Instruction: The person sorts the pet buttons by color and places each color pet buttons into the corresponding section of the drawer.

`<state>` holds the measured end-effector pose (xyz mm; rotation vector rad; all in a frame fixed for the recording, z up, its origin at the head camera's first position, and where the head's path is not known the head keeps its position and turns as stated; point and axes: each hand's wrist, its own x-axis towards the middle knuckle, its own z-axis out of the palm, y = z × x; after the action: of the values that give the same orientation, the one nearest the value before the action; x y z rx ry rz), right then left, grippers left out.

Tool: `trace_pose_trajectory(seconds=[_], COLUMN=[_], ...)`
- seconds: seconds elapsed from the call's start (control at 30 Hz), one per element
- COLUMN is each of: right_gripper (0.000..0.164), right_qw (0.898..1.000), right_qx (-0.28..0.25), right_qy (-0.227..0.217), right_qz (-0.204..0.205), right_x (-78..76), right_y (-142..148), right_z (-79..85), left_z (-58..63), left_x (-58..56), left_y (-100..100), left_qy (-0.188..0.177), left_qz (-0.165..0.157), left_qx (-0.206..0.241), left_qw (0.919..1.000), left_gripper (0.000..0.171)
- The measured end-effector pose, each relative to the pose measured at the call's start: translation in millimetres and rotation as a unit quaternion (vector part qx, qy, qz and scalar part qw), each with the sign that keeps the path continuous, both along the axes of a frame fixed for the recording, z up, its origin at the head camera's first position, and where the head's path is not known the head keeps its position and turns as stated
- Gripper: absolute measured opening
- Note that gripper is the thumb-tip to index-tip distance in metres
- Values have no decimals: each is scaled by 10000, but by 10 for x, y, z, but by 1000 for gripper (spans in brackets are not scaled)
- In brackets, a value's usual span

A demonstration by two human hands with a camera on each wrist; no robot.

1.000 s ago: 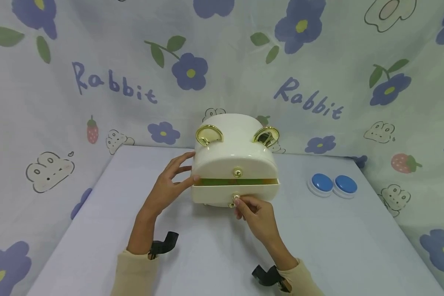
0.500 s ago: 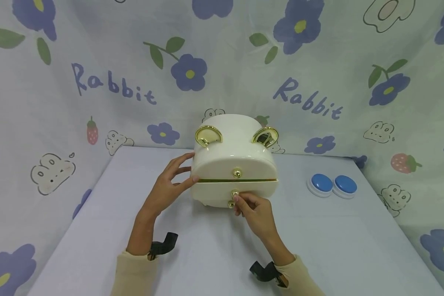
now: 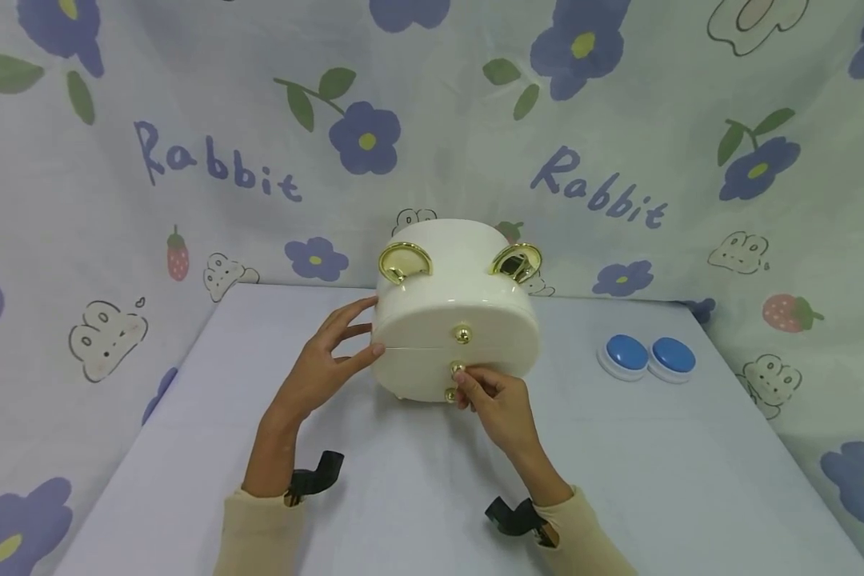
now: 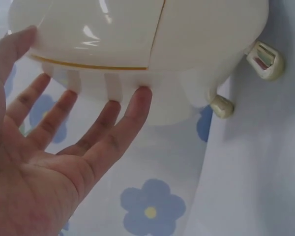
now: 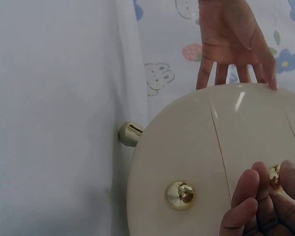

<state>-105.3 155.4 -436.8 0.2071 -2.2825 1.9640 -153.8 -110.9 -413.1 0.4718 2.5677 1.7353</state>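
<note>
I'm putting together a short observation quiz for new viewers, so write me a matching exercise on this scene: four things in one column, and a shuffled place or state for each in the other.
Things
1. Glossy white rounded box
2. Person's bare left hand
3. Person's bare right hand
4. Two round white buttons with domed blue tops

Places and states
A. Pinching the middle shiny gold ball-shaped knob
B. Side by side on the flat white table
C. Closed across the front
D. Spread against the box's side

Right pairs: 1-C, 2-D, 3-A, 4-B
</note>
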Motion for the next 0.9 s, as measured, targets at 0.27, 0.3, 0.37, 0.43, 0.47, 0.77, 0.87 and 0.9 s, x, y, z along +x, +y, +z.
trace_pose_trajectory(seconds=[0.27, 0.3, 0.37, 0.43, 0.47, 0.77, 0.87, 0.9], right_gripper=[24, 26, 29, 35, 37, 48, 47, 47], right_qw=[9999, 9995, 9973, 9927, 9902, 9827, 9822, 9831], right_qx=[135, 308, 720, 1161, 1329, -565, -896, -930], right_qy=[1, -3, -110, -305, -404, -1621, -1586, -1529], right_qz=[67, 78, 123, 132, 145, 687, 465, 381], right_x=[-109, -115, -127, -145, -156, -213, -177, -163], right_y=[75, 94, 139, 175, 186, 95, 44, 29], right_z=[-243, -258, -293, -352, -388, -761, -826, -838], left_z=[-6, -9, -15, -18, -19, -5, 2, 0], left_x=[-4, -5, -6, -7, -8, -5, -4, -1], left_y=[-7, -7, -6, -6, -6, -6, -9, -12], left_qy=[12, 15, 25, 22, 22, 52, 33, 33], left_qz=[-32, -35, -52, -64, -62, -50, -49, -49], left_qx=[81, 99, 129, 148, 153, 81, 82, 83], left_qw=[10000, 9999, 9999, 9999, 9999, 9999, 9999, 9999], left_gripper=[66, 67, 67, 67, 67, 67, 67, 67])
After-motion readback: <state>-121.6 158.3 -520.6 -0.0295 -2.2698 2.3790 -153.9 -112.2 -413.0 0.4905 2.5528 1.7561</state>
